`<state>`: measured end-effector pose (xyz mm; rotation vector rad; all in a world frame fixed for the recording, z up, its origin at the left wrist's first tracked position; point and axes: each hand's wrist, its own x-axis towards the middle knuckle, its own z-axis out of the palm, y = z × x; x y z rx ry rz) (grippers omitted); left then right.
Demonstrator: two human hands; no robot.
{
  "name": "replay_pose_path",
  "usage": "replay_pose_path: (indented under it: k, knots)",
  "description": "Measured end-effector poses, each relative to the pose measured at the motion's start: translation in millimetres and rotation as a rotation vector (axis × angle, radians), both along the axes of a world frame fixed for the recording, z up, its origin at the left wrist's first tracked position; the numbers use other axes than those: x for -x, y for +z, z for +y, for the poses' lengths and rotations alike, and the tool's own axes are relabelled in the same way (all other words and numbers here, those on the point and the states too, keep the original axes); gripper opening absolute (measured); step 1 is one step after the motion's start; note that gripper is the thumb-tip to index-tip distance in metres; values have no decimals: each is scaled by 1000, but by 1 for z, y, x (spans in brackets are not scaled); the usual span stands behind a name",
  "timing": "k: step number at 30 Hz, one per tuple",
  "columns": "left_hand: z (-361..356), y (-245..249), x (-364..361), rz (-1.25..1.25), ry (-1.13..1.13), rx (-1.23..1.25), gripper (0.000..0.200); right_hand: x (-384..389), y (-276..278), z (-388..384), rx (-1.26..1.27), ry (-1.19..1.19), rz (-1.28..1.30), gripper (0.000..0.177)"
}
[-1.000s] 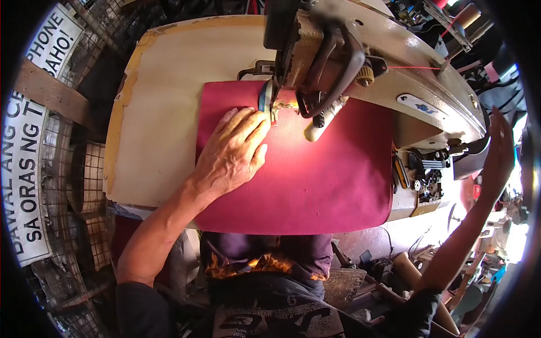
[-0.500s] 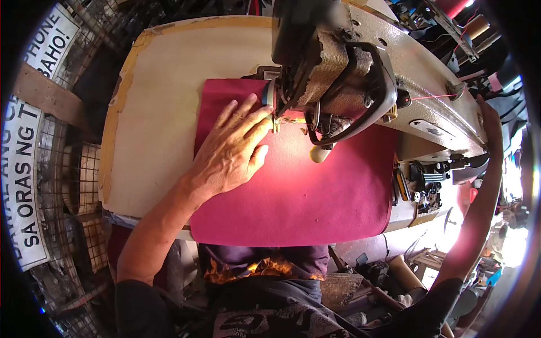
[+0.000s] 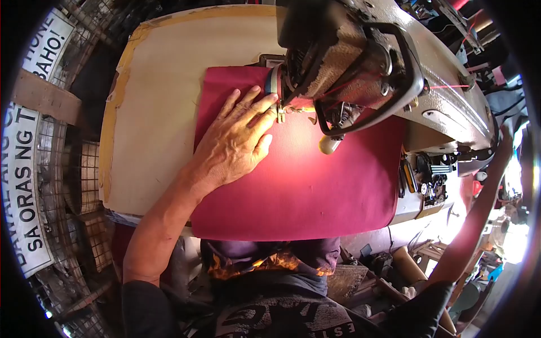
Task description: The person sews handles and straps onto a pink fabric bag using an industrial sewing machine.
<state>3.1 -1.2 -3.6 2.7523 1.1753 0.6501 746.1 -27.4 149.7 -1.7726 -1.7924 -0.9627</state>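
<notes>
My left hand [image 3: 239, 135] lies flat with fingers spread on a magenta sheet of fabric [image 3: 293, 191]. Its fingertips are right beside the presser foot [image 3: 280, 115] of a sewing machine [image 3: 360, 73]. A narrow striped strip [image 3: 274, 83], blue, white and red, runs along the fabric up to the foot, close to my index finger. Far to the right, my right hand [image 3: 509, 132] is at the end of the machine, by its dark handwheel [image 3: 496, 132]. Its fingers are small and blurred there.
A pale table [image 3: 158, 112] with a worn, taped edge carries the machine. Tools with dark and orange handles [image 3: 408, 176] and a bobbin winder [image 3: 434, 190] sit right of the fabric. Wire mesh and lettered signs [image 3: 25, 186] stand at the left.
The view has shifted a little, moving the machine right in the picture. My right hand has moved outward and down at the machine's end. My left hand stays flat on the fabric.
</notes>
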Motion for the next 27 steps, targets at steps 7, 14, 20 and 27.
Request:
replay_pose_path:
  k: [7, 14, 20, 27]
  knots:
    - [0, 0, -1, -48, 5, -33, 38, 54, 0, 16, 322, 56, 351, 42]
    - [0, -3, -2, -41, 7, -76, 36, 74, -30, -10, 70, -99, 276, 41]
    - [-1, -5, -1, -48, 21, -64, 39, 112, -115, -36, -208, -324, 15, 44]
    - [-1, -3, 0, -94, 4, 3, 41, 227, -233, -265, 177, -22, 1250, 39]
